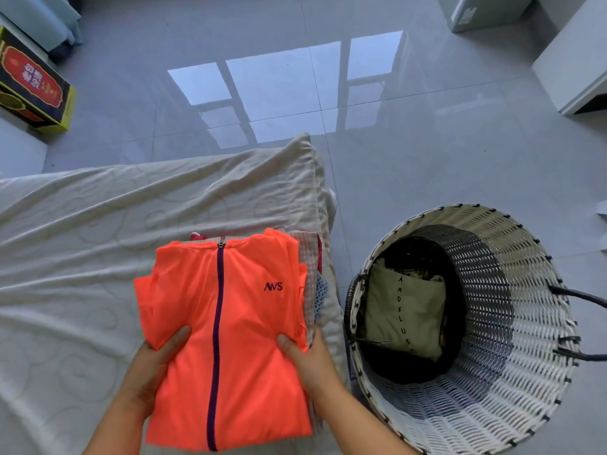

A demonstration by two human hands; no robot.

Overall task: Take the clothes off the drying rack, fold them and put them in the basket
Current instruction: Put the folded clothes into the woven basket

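Two hands on one stack, all from the head view. Left hand (154,366) curled round the left edge of the folded orange jacket (230,323), thumb lying on top, the other fingers hidden beneath the fabric. Right hand (308,359) gripping the right edge the same way, thumb pressed onto the orange cloth, fingers tucked under and out of sight. Jacket face up, dark zip running down its middle, small dark lettering on the chest, one sleeve fold poking out at the left.

Under the jacket, a checked garment (307,257) with a red edge showing along the top and right, and a blue mesh piece (321,290) peeking out at the right side. Whole stack over the near right corner of the cream quilted cover (131,208); lifted or resting on it, impossible to tell.

Just right of that corner, near the right hand, a white woven basket (512,323) with dark trim and dark handles, standing on the grey tiled floor (394,142). Inside it, at the bottom and towards the left wall, a folded olive garment (404,310) with dark letters down its front, something dark and patterned partly visible behind it.

Further off: glossy tiles mirroring a window, a dark and yellow box (33,90) with a red label at the far left, white furniture (571,70) at the upper right.
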